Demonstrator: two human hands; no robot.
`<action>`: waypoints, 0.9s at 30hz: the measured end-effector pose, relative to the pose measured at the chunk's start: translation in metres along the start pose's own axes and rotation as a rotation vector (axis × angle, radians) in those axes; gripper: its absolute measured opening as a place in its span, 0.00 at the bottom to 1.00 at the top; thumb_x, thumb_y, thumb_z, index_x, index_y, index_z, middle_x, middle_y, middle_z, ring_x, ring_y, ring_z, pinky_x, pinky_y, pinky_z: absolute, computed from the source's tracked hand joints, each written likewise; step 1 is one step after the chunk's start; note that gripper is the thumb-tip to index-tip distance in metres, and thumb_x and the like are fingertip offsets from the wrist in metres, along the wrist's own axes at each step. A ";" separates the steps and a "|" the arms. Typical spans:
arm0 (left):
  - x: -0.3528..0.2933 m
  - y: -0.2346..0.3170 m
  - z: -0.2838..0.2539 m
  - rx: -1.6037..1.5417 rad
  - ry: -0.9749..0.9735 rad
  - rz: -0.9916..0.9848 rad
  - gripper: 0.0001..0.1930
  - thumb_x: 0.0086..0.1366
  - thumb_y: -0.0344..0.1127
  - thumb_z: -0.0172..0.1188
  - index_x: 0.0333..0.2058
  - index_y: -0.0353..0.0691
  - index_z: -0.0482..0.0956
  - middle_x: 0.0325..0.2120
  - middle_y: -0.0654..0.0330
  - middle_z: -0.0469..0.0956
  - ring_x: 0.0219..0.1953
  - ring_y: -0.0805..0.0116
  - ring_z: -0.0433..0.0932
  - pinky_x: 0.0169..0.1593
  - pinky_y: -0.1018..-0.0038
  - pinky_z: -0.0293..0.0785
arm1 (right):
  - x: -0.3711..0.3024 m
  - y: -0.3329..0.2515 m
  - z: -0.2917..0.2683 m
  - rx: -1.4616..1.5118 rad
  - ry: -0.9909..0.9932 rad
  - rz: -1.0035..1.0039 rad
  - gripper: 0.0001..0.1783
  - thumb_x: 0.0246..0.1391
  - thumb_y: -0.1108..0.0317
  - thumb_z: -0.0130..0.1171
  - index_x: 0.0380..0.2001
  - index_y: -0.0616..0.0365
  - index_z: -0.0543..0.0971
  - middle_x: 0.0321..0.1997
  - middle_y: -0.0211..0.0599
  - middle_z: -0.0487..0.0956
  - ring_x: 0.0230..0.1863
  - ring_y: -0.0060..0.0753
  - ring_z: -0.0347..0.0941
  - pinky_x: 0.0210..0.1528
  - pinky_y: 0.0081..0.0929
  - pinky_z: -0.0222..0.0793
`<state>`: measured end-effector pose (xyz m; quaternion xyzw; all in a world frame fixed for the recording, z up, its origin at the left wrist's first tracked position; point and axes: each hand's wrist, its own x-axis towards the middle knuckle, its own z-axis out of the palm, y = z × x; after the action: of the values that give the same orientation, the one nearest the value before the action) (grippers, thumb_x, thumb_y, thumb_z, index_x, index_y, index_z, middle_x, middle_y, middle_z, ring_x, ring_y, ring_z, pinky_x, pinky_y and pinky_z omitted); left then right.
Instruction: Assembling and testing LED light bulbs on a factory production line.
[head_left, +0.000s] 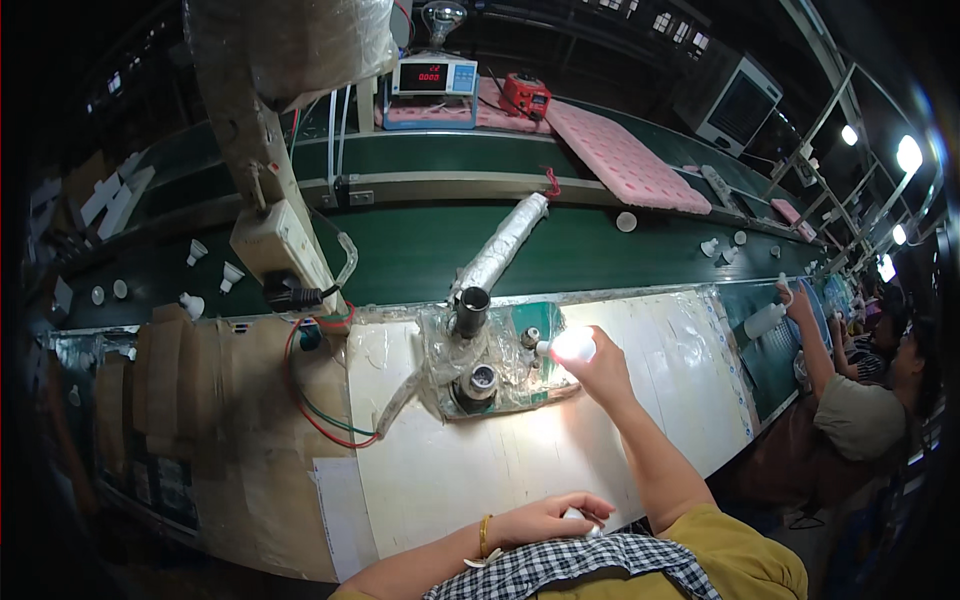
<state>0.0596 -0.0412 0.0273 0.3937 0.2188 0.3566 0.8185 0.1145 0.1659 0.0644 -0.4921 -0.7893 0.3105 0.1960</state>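
Observation:
A brightly lit light bulb (573,345) is in my right hand (606,372), whose fingers wrap round it from the right. The bulb's narrow end points left, toward a small socket (530,338) on a plastic-wrapped green board; glare hides whether they touch. Also on that board stand a black tube-shaped holder (470,312) and a larger round socket (477,384). Close to my body, at the table's near edge, my left hand (545,520) curls over a white object (573,515), which looks like another bulb and is mostly hidden by the fingers.
White bulbs (230,277) lie scattered on the green conveyor belt (400,250). A foil-wrapped bar (505,240) reaches over it. Behind are a meter with a red display (432,78), a red device (526,95) and pink foam (630,150). Red and green wires (300,400) loop at left. A co-worker (860,410) sits right.

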 end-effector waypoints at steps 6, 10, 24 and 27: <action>-0.003 -0.007 -0.007 0.242 -0.233 0.032 0.21 0.70 0.40 0.47 0.58 0.37 0.65 0.55 0.57 0.67 0.58 0.67 0.64 0.63 0.71 0.55 | 0.000 0.003 -0.003 0.071 -0.049 0.029 0.34 0.38 0.48 0.68 0.44 0.62 0.73 0.35 0.44 0.79 0.36 0.36 0.77 0.39 0.30 0.71; -0.010 -0.001 -0.018 0.526 -0.184 0.082 0.22 0.69 0.39 0.46 0.60 0.39 0.63 0.56 0.55 0.67 0.58 0.62 0.65 0.62 0.68 0.58 | 0.010 -0.023 -0.024 0.217 -0.177 0.058 0.30 0.43 0.54 0.68 0.46 0.61 0.72 0.33 0.41 0.79 0.31 0.31 0.77 0.33 0.28 0.73; -0.017 0.020 -0.032 -0.140 0.276 0.147 0.13 0.64 0.29 0.56 0.46 0.36 0.68 0.47 0.58 0.72 0.52 0.70 0.71 0.57 0.72 0.66 | 0.179 -0.107 0.111 0.194 -0.322 -0.362 0.39 0.36 0.53 0.68 0.51 0.59 0.68 0.45 0.53 0.76 0.49 0.47 0.73 0.52 0.35 0.68; -0.020 0.022 -0.038 -0.125 0.360 0.163 0.11 0.63 0.28 0.56 0.43 0.38 0.66 0.47 0.53 0.71 0.53 0.62 0.72 0.57 0.67 0.67 | 0.189 -0.103 0.111 0.290 -0.359 -0.485 0.34 0.42 0.52 0.66 0.51 0.57 0.71 0.48 0.53 0.74 0.53 0.48 0.70 0.55 0.35 0.65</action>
<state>0.0128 -0.0279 0.0238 0.2883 0.3065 0.4990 0.7576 -0.1043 0.2699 0.0541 -0.1943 -0.8529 0.4458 0.1899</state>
